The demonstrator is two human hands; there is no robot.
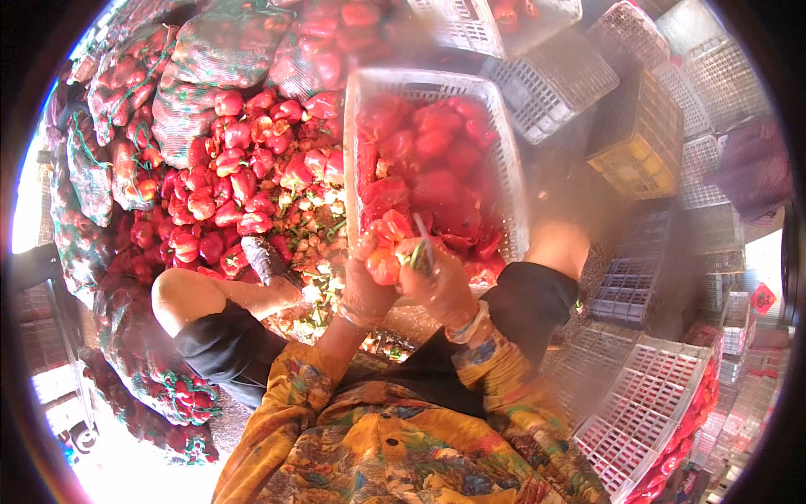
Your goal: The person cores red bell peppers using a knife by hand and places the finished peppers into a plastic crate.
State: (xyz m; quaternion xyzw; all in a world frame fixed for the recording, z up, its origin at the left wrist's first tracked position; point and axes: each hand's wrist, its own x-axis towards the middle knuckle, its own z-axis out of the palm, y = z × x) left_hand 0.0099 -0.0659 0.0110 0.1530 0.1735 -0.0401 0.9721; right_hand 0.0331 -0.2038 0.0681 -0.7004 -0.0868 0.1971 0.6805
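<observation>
My left hand [369, 273] is closed round a red-orange bell pepper [384, 260] at the front of a white plastic crate [510, 168] heaped with red pepper pieces [445, 176]. My right hand [437, 281] is closed beside that pepper, with a thin light tool, probably a blade [426, 248], and a green piece at its fingers; I cannot tell whether the green is stem or handle. Cut cores, stems and scraps [315, 277] lie left of the crate, beside a loose pile of whole red peppers [235, 193]. A pale haze blurs the crate's contents.
Mesh sacks of red peppers [210, 46] are stacked along the left and back. Empty-looking white crates [638, 403], a yellow crate [642, 143] and a dark crate [625, 290] stand at the right. My bent knees [554, 252] flank the working crate. Purple mesh material [747, 168] sits far right.
</observation>
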